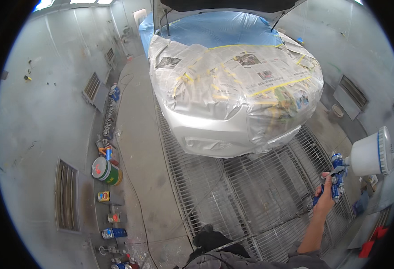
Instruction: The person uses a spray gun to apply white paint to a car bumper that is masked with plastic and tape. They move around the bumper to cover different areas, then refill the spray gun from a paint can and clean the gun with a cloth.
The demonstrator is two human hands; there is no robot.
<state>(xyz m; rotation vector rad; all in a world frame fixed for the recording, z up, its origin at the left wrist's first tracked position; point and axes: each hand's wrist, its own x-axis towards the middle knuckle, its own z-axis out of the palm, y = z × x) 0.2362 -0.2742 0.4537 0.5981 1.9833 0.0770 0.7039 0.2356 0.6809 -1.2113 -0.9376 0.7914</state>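
Observation:
My right hand (324, 192) grips a blue and silver spray gun (336, 179) at the lower right, with a white cup (367, 152) attached at its upper right. My left hand is out of view. Ahead stands a vehicle's front end, covered in taped newspaper (251, 76) and clear film, with a pale silver-white panel (201, 125) at the lower left. Blue plastic sheeting (210, 29) lies under the raised hood (228, 6). The gun is to the right of the vehicle and nearer to me.
Floor grating (269, 179) spans the space before the vehicle. A thin hose (141, 201) runs along the concrete floor (143, 134). Along the left wall (40, 112) stand a large green-banded bucket (106, 170), several small cans (114, 232) and vents (67, 195). Another vent (350, 94) is on the right wall.

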